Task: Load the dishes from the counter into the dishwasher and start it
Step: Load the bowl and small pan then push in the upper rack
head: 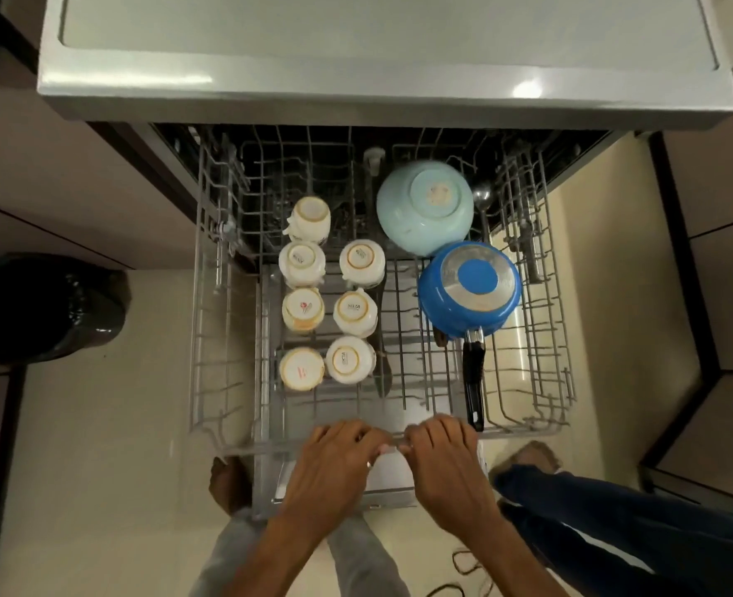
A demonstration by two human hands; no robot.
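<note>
A black bin [45, 308] stands on the pale floor at the far left, well apart from the dishwasher. The wire rack [524, 432] is pulled out from under the pale grey surface [356, 58] and reaches toward the person. In its left half seven white cups [303, 310] stand bottom-up in two rows, four on the left and three on the right; the farthest one in the left row is tipped over on its side. The left hand [338, 450] is clamped on the rack's front rail, fingers curled over the wire, and the right hand [440, 445] grips the same rail just beside it, the two almost touching. Farther in and to the right, a light blue bowl [425, 206] lies upside down, its rim touching a blue saucepan [470, 288], also upside down, whose black handle [473, 381] points toward the front rail. A metal ladle [482, 196] shows just right of the bowl. At the lower right is a leg in dark blue trousers [614, 523].
</note>
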